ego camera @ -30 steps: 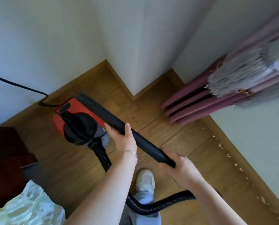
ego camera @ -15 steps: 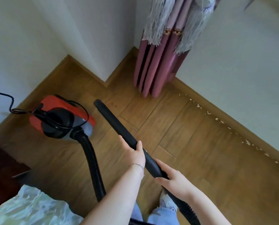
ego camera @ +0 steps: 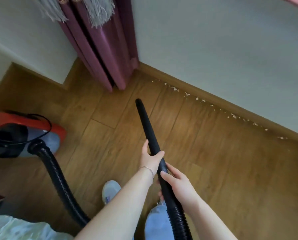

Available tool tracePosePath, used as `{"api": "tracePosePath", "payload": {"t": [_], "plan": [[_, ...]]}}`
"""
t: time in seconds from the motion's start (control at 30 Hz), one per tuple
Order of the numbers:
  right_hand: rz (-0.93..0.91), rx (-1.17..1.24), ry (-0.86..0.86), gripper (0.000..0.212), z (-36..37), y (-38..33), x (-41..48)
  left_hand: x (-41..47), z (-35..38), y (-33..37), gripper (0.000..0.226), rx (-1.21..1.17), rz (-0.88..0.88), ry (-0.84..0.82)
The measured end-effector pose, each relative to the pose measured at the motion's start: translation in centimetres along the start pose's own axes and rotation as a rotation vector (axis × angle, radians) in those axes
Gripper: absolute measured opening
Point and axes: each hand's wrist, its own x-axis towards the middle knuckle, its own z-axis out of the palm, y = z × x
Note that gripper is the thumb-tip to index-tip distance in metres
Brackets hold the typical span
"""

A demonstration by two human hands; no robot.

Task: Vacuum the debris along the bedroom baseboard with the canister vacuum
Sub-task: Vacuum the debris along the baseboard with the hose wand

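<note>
both hands' fingers (ego camera: 163, 153) curl round the black wand (ego camera: 147, 129).

canister vacuum (ego camera: 23, 135) cut by left edge, hose (ego camera: 58, 179) partly hidden behind forearm (ego camera: 120, 201)

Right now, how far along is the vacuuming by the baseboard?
Set up: the canister vacuum stands by, hose attached. In hand: left hand and right hand grip the wand, its tip short of the debris. Left: that debris lines the baseboard, none visibly cleared.
</note>
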Motion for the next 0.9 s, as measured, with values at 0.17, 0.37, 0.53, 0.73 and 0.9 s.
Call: {"api": "tracePosePath", "payload": {"t": [0.17,0.37,0.53,0.73,0.9], "plan": [[-0.049,0.108,0.020,0.054,-2.4,-2.8,1.5,1.2,4.1,2.4,0.073,0.127,0.042,-0.051],[-0.047,0.236,-0.130,0.049,-3.8,-5.9,2.9,5.1,5.0,6.2,0.069,0.131,0.077,0.032],[-0.062,0.307,-0.158,0.058,-3.7,-7.0,4.7,8.3,5.3,7.3,0.068,0.099,0.031,0.027],[-0.085,0.368,-0.075,0.067,-2.0,-7.9,8.1,10.8,5.1,8.8,0.068,0.236,0.057,0.004],[-0.087,0.356,-0.078,0.068,-0.2,-9.1,10.4,12.7,3.5,10.3,0.059,0.283,0.081,0.035]]}}
